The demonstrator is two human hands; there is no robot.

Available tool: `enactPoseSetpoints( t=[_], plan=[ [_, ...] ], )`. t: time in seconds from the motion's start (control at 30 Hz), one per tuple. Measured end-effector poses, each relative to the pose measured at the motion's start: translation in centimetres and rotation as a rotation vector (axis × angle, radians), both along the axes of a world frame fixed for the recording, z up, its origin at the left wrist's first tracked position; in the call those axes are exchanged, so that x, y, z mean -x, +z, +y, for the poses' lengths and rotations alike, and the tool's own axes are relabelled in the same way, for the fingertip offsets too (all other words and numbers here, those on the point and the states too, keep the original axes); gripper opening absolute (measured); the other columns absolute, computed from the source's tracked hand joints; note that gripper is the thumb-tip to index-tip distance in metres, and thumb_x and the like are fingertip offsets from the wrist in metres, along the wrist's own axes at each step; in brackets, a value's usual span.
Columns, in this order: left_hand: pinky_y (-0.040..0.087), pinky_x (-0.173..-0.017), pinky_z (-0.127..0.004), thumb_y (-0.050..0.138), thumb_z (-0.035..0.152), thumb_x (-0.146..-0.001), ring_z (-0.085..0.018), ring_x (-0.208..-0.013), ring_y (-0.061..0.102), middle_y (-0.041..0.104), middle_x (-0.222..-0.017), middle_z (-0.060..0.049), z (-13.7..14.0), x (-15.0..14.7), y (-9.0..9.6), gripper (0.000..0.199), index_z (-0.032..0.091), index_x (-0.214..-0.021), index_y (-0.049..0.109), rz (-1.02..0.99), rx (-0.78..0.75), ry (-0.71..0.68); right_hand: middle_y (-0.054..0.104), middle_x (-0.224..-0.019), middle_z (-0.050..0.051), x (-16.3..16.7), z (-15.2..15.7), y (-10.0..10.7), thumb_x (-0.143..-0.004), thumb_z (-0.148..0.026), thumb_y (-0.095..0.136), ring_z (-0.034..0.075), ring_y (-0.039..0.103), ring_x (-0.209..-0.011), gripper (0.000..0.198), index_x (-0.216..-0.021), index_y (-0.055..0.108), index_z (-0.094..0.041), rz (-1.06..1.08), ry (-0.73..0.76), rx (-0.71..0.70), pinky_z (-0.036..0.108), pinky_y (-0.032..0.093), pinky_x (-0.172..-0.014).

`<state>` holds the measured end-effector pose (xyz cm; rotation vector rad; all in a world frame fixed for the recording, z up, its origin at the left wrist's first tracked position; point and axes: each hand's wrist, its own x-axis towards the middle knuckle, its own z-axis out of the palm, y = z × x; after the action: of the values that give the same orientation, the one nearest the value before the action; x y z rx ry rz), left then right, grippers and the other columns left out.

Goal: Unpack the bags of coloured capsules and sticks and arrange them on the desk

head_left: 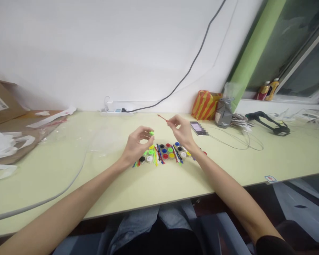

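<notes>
Between the fingertips of my left hand [138, 141] is a small bright green plastic piece [151, 133]; its exact shape is partly hidden. My right hand [180, 131] pinches one end of a thin red plastic arrow [162, 118], which points up and to the left, clear of the table. Below both hands lie several round pieces with coloured tops, among them a blue one [164, 151], a red one [165, 156] and a white one [149, 159]. Plastic arrows, such as a yellow one [155, 157], lie in bunches between them. My right wrist covers part of the row.
A phone [199, 128] lies behind my right hand, near a striped bag [205, 105] and a grey pouch [223, 112]. A power strip [117, 112] stands against the wall. Plastic bags [9, 143] and cardboard [0, 99] occupy the left. A grey cable [66, 190] crosses the table.
</notes>
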<state>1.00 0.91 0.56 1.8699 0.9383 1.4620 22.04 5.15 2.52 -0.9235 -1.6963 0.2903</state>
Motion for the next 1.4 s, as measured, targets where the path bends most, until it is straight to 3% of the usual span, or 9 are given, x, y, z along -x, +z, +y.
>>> enactPoseSetpoints(
  t=[0.13, 0.2, 0.33, 0.6, 0.73, 0.9, 1.2, 1.4],
  plan=[
    [0.056, -0.077, -0.029, 0.07, 0.026, -0.083, -0.017, -0.085, 0.069, 0.066, -0.104, -0.005, 0.3, 0.1, -0.3, 0.025, 0.021, -0.107, 0.064, 0.013, -0.021, 0.025, 0.066, -0.073, 0.003, -4.1, 2.2, 1.0, -0.083, -0.029, 0.064, 0.018, 0.057, -0.07, 0.014, -0.074, 0.064, -0.019, -0.201, -0.204, 0.04, 0.03, 0.042, -0.067],
    [0.056, -0.084, -0.031, 0.068, 0.024, -0.084, -0.017, -0.087, 0.067, 0.065, -0.104, -0.005, 0.4, 0.1, -0.4, 0.021, 0.021, -0.104, 0.064, 0.019, -0.061, 0.026, 0.063, -0.065, 0.001, -6.2, 2.6, 1.3, -0.08, -0.029, 0.066, 0.016, 0.054, -0.063, 0.014, -0.071, 0.066, -0.018, -0.352, -0.242, 0.167, 0.028, 0.037, -0.06],
    [0.054, -0.092, -0.033, 0.067, 0.024, -0.085, -0.018, -0.092, 0.065, 0.065, -0.101, -0.005, 0.5, 0.0, -0.5, 0.016, 0.021, -0.101, 0.065, 0.026, -0.103, 0.01, 0.065, -0.058, 0.002, -9.6, 2.1, 1.4, -0.078, -0.024, 0.065, 0.014, 0.055, -0.054, 0.014, -0.067, 0.065, -0.016, -0.57, -0.11, 0.512, 0.026, 0.036, -0.052],
    [0.054, -0.089, -0.032, 0.064, 0.024, -0.088, -0.018, -0.095, 0.064, 0.065, -0.101, -0.005, 0.4, 0.1, -0.4, 0.013, 0.021, -0.101, 0.066, 0.093, -0.149, -0.002, 0.064, -0.053, 0.005, -11.7, 0.4, 0.6, -0.076, -0.03, 0.07, 0.013, 0.048, -0.045, 0.022, -0.06, 0.064, -0.017, -0.795, 0.065, 0.914, 0.026, 0.031, -0.045],
    [0.054, -0.087, -0.033, 0.064, 0.023, -0.088, -0.017, -0.094, 0.063, 0.065, -0.101, -0.004, 0.4, 0.1, -0.4, 0.013, 0.021, -0.101, 0.066, 0.123, -0.161, 0.004, 0.063, -0.057, 0.004, -12.2, 0.4, 0.5, -0.078, -0.036, 0.07, 0.013, 0.05, -0.049, 0.023, -0.067, 0.067, -0.016, -0.859, 0.095, 0.927, 0.026, 0.034, -0.048],
    [0.054, -0.083, -0.032, 0.064, 0.021, -0.088, -0.016, -0.092, 0.063, 0.065, -0.1, -0.003, 0.4, 0.2, -0.4, 0.012, 0.021, -0.1, 0.066, 0.155, -0.172, 0.023, 0.068, -0.073, 0.004, -12.8, 0.8, 0.5, -0.075, -0.028, 0.068, 0.015, 0.058, -0.065, 0.015, -0.084, 0.07, -0.016, -0.824, 0.203, 0.781, 0.025, 0.041, -0.06],
    [0.053, -0.084, -0.032, 0.064, 0.022, -0.089, -0.016, -0.092, 0.063, 0.065, -0.101, -0.003, 0.5, 0.2, -0.6, 0.013, 0.021, -0.101, 0.066, 0.188, -0.171, 0.024, 0.066, -0.068, 0.001, -12.3, 1.1, -0.3, -0.073, -0.023, 0.067, 0.015, 0.056, -0.062, 0.016, -0.086, 0.073, -0.016, -0.838, 0.223, 0.694, 0.025, 0.039, -0.059],
    [0.053, -0.087, -0.034, 0.064, 0.025, -0.089, -0.017, -0.09, 0.063, 0.066, -0.103, -0.005, 0.2, 0.1, -0.2, 0.013, 0.021, -0.101, 0.066, 0.167, -0.156, 0.014, 0.069, -0.07, 0.003, -11.9, 1.3, -0.8, -0.073, -0.022, 0.067, 0.015, 0.056, -0.064, 0.016, -0.084, 0.075, -0.014, -0.801, 0.23, 0.727, 0.026, 0.04, -0.059]
  ],
)
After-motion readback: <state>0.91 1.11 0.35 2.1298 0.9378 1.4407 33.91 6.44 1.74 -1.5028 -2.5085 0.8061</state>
